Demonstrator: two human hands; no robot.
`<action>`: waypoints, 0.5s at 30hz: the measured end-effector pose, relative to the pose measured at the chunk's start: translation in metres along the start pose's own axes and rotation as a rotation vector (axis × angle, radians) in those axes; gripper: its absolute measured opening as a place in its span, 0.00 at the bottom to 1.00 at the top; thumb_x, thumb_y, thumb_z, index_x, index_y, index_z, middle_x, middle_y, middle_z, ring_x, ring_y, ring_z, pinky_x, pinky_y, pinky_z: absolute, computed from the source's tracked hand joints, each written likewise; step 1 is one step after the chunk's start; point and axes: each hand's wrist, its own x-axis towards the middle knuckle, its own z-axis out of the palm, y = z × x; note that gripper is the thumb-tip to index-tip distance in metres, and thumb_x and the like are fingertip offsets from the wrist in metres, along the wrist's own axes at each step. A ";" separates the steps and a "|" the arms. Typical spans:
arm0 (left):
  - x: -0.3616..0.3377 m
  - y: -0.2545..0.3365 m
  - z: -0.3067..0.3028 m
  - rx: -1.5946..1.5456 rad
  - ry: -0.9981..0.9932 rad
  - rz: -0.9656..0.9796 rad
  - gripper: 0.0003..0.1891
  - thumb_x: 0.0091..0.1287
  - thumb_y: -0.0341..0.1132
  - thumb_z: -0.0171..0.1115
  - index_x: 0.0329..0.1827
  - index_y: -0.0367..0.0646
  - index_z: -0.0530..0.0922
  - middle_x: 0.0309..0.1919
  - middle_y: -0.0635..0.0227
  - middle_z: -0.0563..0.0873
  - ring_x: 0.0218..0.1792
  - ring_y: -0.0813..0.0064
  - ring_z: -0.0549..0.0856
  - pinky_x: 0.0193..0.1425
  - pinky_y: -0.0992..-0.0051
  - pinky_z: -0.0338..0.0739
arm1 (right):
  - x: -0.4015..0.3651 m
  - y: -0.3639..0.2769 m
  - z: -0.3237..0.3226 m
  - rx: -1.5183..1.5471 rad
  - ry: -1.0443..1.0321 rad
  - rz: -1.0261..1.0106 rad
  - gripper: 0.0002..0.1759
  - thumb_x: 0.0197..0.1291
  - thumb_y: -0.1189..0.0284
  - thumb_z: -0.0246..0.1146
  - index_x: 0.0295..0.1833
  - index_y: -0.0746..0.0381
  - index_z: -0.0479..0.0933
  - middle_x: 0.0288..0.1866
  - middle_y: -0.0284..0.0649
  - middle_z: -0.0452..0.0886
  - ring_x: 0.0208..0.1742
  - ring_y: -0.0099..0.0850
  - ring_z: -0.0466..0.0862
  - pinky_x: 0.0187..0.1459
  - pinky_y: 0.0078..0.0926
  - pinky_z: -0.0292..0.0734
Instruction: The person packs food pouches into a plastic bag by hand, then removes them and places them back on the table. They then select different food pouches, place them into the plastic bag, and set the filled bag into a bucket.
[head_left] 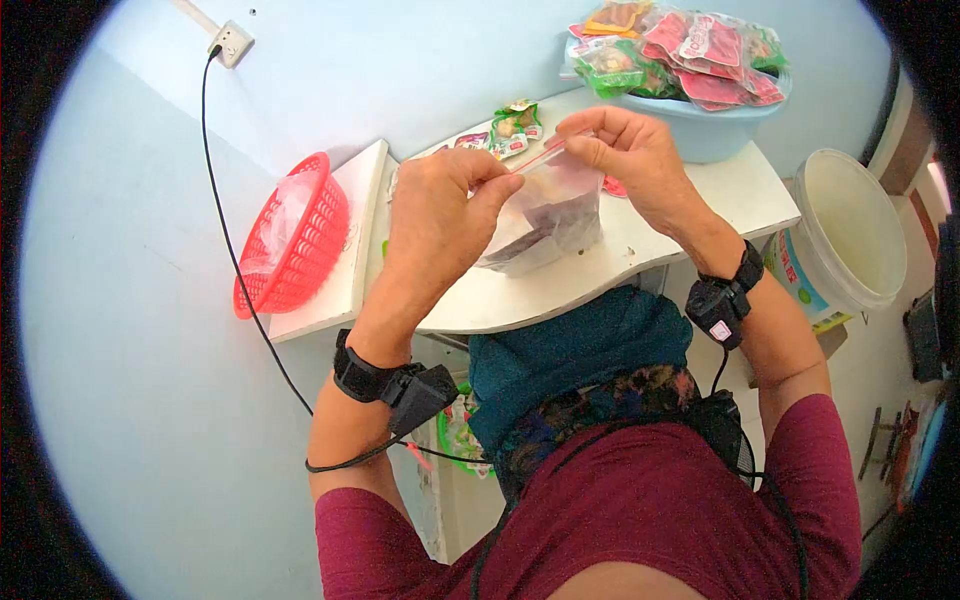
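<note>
A clear zip bag [545,215] with a red strip along its top hangs between my hands, over the white table [470,300]. Dark flat contents show in its lower part; I cannot make out what they are. My left hand [440,215] pinches the bag's left top corner. Thumb and fingers of my right hand [635,160] grip the right end of the same top edge. Behind the bag, small green and white food packets [516,125] lie near the wall. A bit of red packaging [614,187] shows by the bag's right side.
At the back right, a light blue basin [715,130] is heaped with red, green and orange packets. A red basket [295,240] holding clear plastic stands at left. On the floor are a white bucket [850,230] and a green basket [462,435]. A black cable [225,205] runs down from the wall socket.
</note>
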 end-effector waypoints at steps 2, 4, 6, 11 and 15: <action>-0.001 0.001 0.000 0.012 0.008 0.021 0.10 0.62 0.35 0.67 0.35 0.35 0.85 0.25 0.60 0.87 0.27 0.76 0.84 0.32 0.74 0.75 | -0.001 -0.001 0.001 -0.031 -0.012 0.007 0.10 0.66 0.69 0.63 0.44 0.65 0.81 0.38 0.33 0.84 0.37 0.17 0.81 0.40 0.15 0.75; -0.002 0.004 -0.002 0.052 -0.002 0.020 0.09 0.62 0.34 0.66 0.35 0.35 0.85 0.25 0.59 0.86 0.27 0.75 0.83 0.32 0.73 0.75 | -0.002 -0.002 0.000 -0.029 -0.023 0.026 0.11 0.66 0.69 0.64 0.43 0.67 0.82 0.38 0.35 0.85 0.39 0.18 0.81 0.44 0.16 0.77; -0.005 0.006 -0.001 0.044 0.020 0.042 0.08 0.62 0.33 0.65 0.35 0.35 0.85 0.26 0.57 0.86 0.28 0.71 0.84 0.32 0.71 0.75 | -0.003 -0.001 0.001 -0.050 -0.024 0.010 0.11 0.66 0.68 0.64 0.44 0.67 0.82 0.37 0.35 0.85 0.39 0.18 0.82 0.44 0.16 0.77; -0.011 0.007 0.003 0.076 0.083 0.139 0.08 0.63 0.32 0.63 0.35 0.35 0.84 0.28 0.54 0.85 0.29 0.61 0.84 0.34 0.68 0.76 | -0.006 0.006 0.003 -0.005 -0.008 0.012 0.14 0.64 0.68 0.66 0.48 0.68 0.81 0.41 0.37 0.86 0.41 0.20 0.82 0.45 0.18 0.77; -0.015 0.011 0.004 0.112 0.057 0.111 0.07 0.64 0.31 0.62 0.34 0.34 0.83 0.28 0.53 0.85 0.31 0.57 0.84 0.36 0.66 0.76 | -0.014 0.010 0.009 0.036 -0.101 0.082 0.17 0.61 0.70 0.68 0.54 0.67 0.81 0.46 0.37 0.85 0.42 0.20 0.83 0.47 0.18 0.77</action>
